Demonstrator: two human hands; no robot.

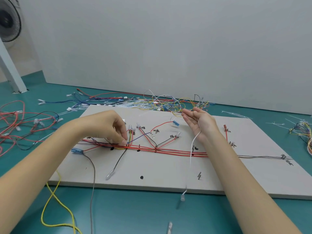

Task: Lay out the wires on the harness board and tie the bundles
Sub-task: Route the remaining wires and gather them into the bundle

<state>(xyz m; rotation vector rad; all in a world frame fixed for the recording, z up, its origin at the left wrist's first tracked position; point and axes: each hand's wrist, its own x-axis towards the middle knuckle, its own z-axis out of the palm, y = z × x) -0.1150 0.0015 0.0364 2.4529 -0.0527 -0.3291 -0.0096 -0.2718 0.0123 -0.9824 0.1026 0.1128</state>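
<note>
Board (168,181) flat on the green table (135,213), red bundle (168,150) running along its middle line. My left hand (108,127) is down on that run near the yellow branch (130,139), fingertips curled and pinching the wires against the board. My right hand (199,124) is raised, palm up, fingers loosely curled around a white wire (192,149) that hangs past the board's front edge, clear cap (183,196) dangling. Light, limp stuff, probably springs back out of shape; best taken close to a bend or terminal. Spare wires (160,102) heaped behind.
</note>
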